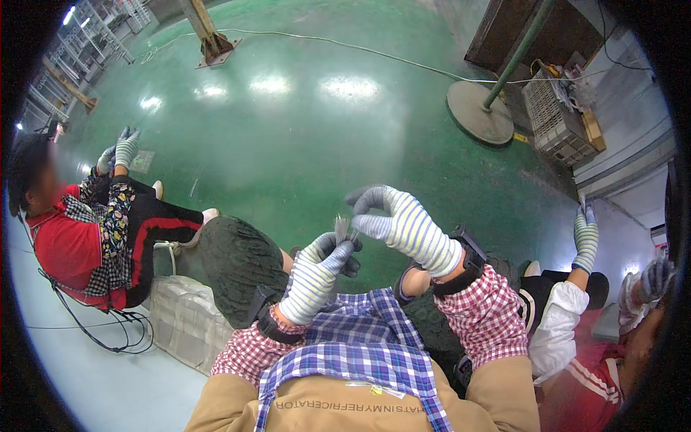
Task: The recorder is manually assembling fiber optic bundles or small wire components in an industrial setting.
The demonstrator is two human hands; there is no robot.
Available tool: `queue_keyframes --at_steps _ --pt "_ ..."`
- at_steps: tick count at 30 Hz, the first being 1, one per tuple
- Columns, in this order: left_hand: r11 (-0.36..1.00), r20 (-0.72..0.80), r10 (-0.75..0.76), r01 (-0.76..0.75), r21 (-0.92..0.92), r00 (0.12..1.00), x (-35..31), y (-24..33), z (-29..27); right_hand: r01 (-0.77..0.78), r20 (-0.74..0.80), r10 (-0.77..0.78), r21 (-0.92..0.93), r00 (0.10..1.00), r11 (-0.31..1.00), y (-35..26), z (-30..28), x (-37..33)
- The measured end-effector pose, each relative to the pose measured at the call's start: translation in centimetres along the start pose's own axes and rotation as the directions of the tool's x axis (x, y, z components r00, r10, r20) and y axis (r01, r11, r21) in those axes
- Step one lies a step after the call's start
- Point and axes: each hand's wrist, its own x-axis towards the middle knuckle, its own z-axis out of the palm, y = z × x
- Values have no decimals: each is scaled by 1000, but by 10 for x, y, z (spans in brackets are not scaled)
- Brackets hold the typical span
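Note:
My left hand (pixel 318 270), in a striped glove with grey fingertips, is closed around a small bundle of thin, pale, clear-looking strips (pixel 340 226). The strips stand upright out of the top of its grip. Just to the right, my right hand (pixel 403 225), gloved the same way, curls its thumb and fingers together close beside the strips. Something thin may be between those fingertips, but it is too small and blurred to name. Both hands are above my lap, over a blue checked apron (pixel 367 327).
At left a person in red (pixel 72 241) sits with gloved hands together. Other people sit close at right, a raised gloved hand (pixel 585 237) among them. A round pole base (pixel 480 113), a grey crate (pixel 558 119) and a cable (pixel 345 47) lie on the green floor ahead.

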Motion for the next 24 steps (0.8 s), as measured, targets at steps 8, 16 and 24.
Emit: queue_keyframes --at_steps 8,16,24 --pt "994 -60 24 -17 109 998 3 -8 -4 113 -46 -152 -466 987 877 -1 7 -1" --pt "1000 -26 6 -5 28 1000 2 -5 -3 -124 -118 103 -179 988 976 -7 0 0" --pt "993 -4 -3 3 122 1000 5 -7 -4 0 -77 -38 -441 996 898 -5 2 1"
